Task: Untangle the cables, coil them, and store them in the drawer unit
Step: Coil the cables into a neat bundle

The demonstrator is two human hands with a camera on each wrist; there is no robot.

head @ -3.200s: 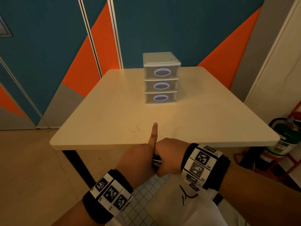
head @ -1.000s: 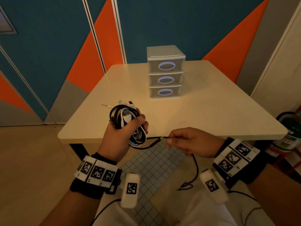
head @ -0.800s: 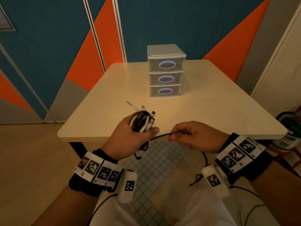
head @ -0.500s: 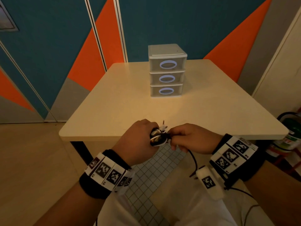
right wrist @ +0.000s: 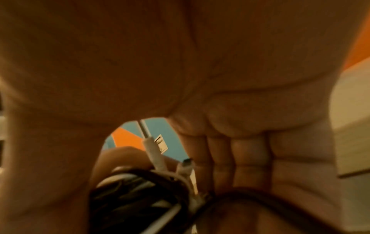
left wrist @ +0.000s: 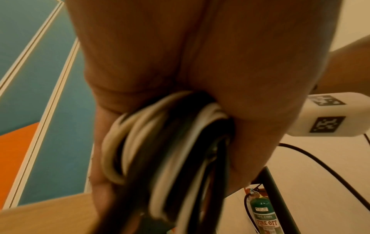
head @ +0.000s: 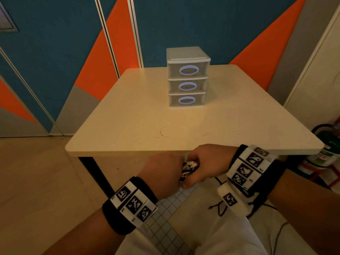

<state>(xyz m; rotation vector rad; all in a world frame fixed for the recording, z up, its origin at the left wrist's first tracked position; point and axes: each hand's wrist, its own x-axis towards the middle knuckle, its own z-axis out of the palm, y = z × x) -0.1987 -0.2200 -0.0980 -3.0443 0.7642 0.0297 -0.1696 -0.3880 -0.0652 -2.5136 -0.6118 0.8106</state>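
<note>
A bundle of black and white cables (head: 189, 167) is squeezed between my two fists just in front of the table's near edge. My left hand (head: 163, 173) grips the bundle; the left wrist view shows looped white and black cables (left wrist: 160, 158) in its curled fingers. My right hand (head: 206, 164) is curled round the other side, and the right wrist view shows white plugs (right wrist: 154, 152) sticking up from the cable bundle (right wrist: 138, 194). The white three-drawer unit (head: 187, 78) stands at the table's far middle, all drawers closed.
The beige table (head: 128, 116) stands between me and the unit, with faint marks near its front. A green fire extinguisher (head: 325, 150) stands on the floor at the right. A thin black sensor wire (head: 219, 208) hangs by my right wrist.
My hands came together: the right hand, which pinched a black cable end apart from the bundle, now closes on the bundle. Both hands dropped lower, to the table's front edge.
</note>
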